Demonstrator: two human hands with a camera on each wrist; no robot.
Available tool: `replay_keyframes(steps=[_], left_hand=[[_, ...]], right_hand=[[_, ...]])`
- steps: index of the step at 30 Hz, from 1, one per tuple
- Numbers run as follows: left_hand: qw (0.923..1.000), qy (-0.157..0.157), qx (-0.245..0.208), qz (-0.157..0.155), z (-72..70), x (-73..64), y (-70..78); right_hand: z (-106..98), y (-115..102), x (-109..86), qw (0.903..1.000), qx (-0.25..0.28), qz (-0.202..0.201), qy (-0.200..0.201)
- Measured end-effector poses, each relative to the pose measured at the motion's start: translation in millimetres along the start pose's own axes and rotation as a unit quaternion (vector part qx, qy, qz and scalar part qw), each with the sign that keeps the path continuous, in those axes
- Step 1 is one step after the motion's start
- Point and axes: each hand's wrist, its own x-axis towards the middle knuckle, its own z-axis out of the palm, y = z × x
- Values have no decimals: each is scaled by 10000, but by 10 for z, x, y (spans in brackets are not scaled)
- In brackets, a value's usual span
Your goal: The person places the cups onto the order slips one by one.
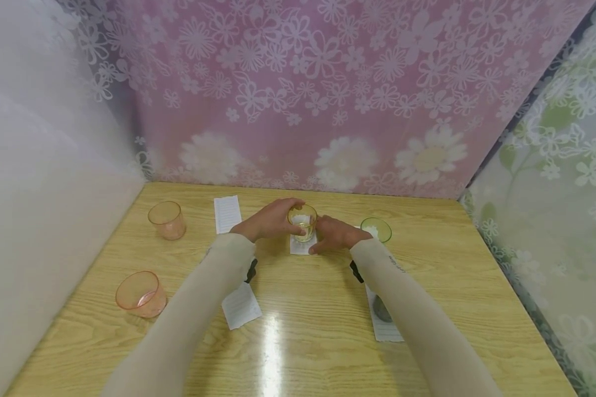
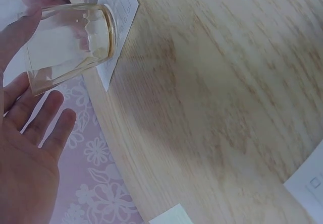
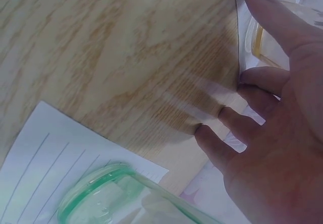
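A yellow-tinted clear glass (image 1: 304, 225) stands upright at the far middle of the table, over a small sheet of paper (image 1: 298, 248). My left hand (image 1: 270, 219) grips it near the rim, thumb on one side and fingertips on the other, as the left wrist view shows. To its right, my right hand (image 1: 339, 234) spreads thumb and forefinger to the edges of that sheet, close beside the glass base. Its other fingertips (image 3: 201, 129) rest on the tabletop. Just behind the right wrist is a green-rimmed glass (image 1: 377, 231), partly hidden, on lined paper (image 3: 45, 148).
Two orange glasses, one farther back (image 1: 168, 221) and one nearer (image 1: 143, 298), stand at the left. Two lined papers (image 1: 227, 214) lie near the left arm. A dark grey glass (image 1: 381, 310) on a paper (image 1: 388, 332) is partly hidden by the right sleeve. Cloth walls enclose the table.
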Motion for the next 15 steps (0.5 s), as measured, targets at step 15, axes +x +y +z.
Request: replay_keyframes(steps=[15], left_hand=[[9998, -159, 9, -104, 6, 30, 81]], right_hand=[[-4, -14, -34, 9991, -17, 428, 4]])
